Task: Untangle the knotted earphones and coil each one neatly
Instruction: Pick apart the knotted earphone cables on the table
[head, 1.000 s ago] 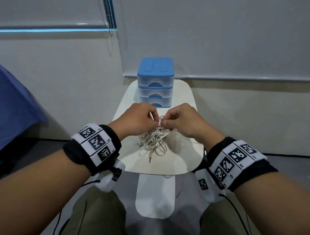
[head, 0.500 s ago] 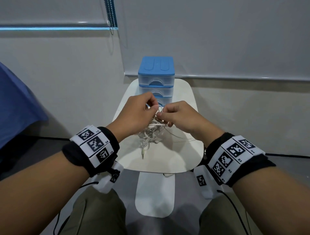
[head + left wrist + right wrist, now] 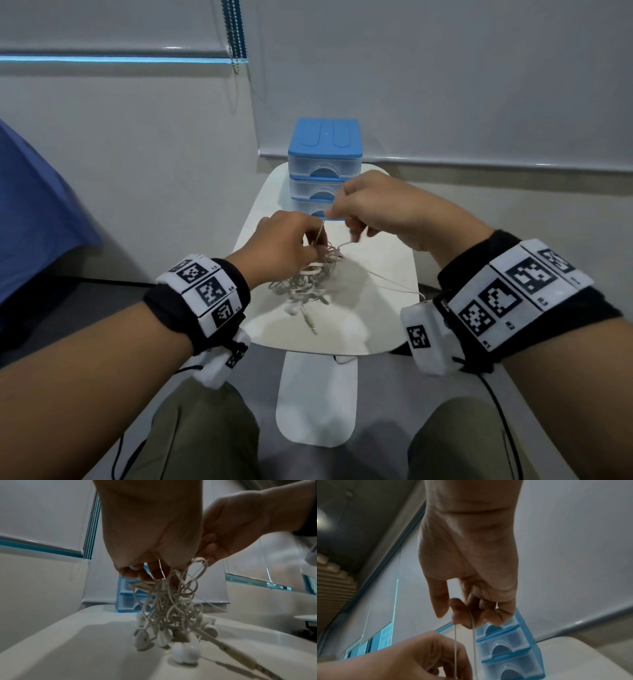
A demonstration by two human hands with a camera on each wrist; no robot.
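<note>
The right hand [image 3: 383, 209] now sits higher and farther back than half a second ago, up in front of the blue drawer unit [image 3: 324, 161], where earlier it was level with the left hand and touching it fingertip to fingertip. Its thumb and fingers [image 3: 460, 614] pinch a thin strand of cable, which runs down taut from them in two lines toward the left hand [image 3: 284, 245]. The left hand has stayed low over the white table [image 3: 383, 329], its fingers curled around the top of the tangled earphones [image 3: 308, 284], gripping the bunch just beneath the pulled strand. The tangle hangs from that grip, with its lower loops, several white earbuds [image 3: 186, 654] and the plug [image 3: 311, 323] resting on the tabletop near its middle, about where it lay before; the wrist view shows the knot as a dense mass of looped cord. A single thin cable trails off from the tangle to the right edge of the table. The hands are now apart, joined only by the stretched strand.
</note>
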